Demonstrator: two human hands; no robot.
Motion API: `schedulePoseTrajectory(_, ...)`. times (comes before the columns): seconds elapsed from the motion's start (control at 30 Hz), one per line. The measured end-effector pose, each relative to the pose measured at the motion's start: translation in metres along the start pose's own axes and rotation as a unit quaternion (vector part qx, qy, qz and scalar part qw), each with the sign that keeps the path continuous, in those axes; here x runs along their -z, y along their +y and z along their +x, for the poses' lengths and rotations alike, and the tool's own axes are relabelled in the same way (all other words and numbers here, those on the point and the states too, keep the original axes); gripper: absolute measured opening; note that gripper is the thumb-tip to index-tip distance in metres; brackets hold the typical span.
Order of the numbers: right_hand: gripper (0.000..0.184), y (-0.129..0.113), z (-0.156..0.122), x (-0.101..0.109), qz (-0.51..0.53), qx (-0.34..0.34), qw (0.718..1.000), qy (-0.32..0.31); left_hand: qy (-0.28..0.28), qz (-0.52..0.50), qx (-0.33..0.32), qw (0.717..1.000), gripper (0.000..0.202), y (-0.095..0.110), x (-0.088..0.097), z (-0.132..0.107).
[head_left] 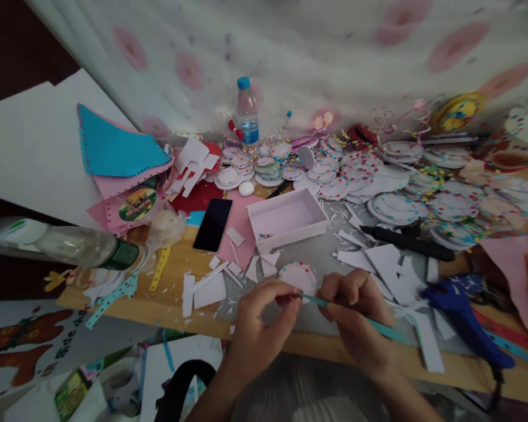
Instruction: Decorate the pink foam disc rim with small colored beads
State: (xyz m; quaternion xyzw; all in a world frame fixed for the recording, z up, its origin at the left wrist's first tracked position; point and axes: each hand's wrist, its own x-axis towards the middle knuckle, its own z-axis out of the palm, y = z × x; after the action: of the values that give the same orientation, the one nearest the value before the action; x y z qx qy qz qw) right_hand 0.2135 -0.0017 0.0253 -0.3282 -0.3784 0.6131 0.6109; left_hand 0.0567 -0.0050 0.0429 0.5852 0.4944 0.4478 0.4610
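Note:
My left hand (266, 313) is closed, thumb and forefinger pinched at the left end of a narrow teal strip (314, 300). Something tiny and reddish shows at those fingertips, too small to name. My right hand (356, 319) is closed around the same strip, whose wider tail sticks out past the palm to the right. The strip runs nearly level between both hands, just above the table edge. Behind the fingers lies a round white paper disc (297, 276) with coloured dots round its rim, partly hidden by the left hand.
Beyond the hands stands an open white box (288, 220), with a phone (213, 224) left of it. White paper scraps (209, 291) litter the table. At right lie a black pen-like tool (409, 242) and a blue glue gun (466, 319). Dotted discs pile up behind, near a water bottle (247, 114).

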Motion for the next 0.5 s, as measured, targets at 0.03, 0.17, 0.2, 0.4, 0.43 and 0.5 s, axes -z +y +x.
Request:
schedulePoseTrajectory(0.03, 0.025, 0.002, 0.000, 0.001, -0.001, -0.002, 1.000, -0.002, 0.002, -0.007, 0.009, 1.000, 0.008, -0.001, 0.000, 0.000)
schedulePoseTrajectory(0.17, 0.023, 0.004, -0.004, 0.003, -0.015, 0.004, 1.000, -0.014, 0.002, -0.041, 0.051, 0.998, 0.010, 0.000, 0.000, 0.000)
schedulePoseTrajectory(0.2, 0.022, 0.004, -0.005, 0.004, -0.018, 0.005, 1.000, -0.019, 0.001, -0.052, 0.065, 0.996, 0.011, 0.001, 0.000, 0.001)
schedulePoseTrajectory(0.4, 0.010, -0.009, -0.013, 0.011, -0.081, 0.038, 0.995, -0.053, -0.006, -0.151, 0.165, 0.975, 0.012, 0.003, 0.002, -0.001)
schedulePoseTrajectory(0.43, 0.009, -0.011, -0.014, 0.013, -0.099, 0.040, 0.992, -0.061, -0.008, -0.165, 0.175, 0.971, 0.012, 0.003, 0.002, -0.001)
schedulePoseTrajectory(0.5, 0.009, -0.012, -0.015, 0.016, -0.130, 0.033, 0.989, -0.065, -0.009, -0.186, 0.189, 0.964, 0.012, 0.003, 0.001, -0.002)
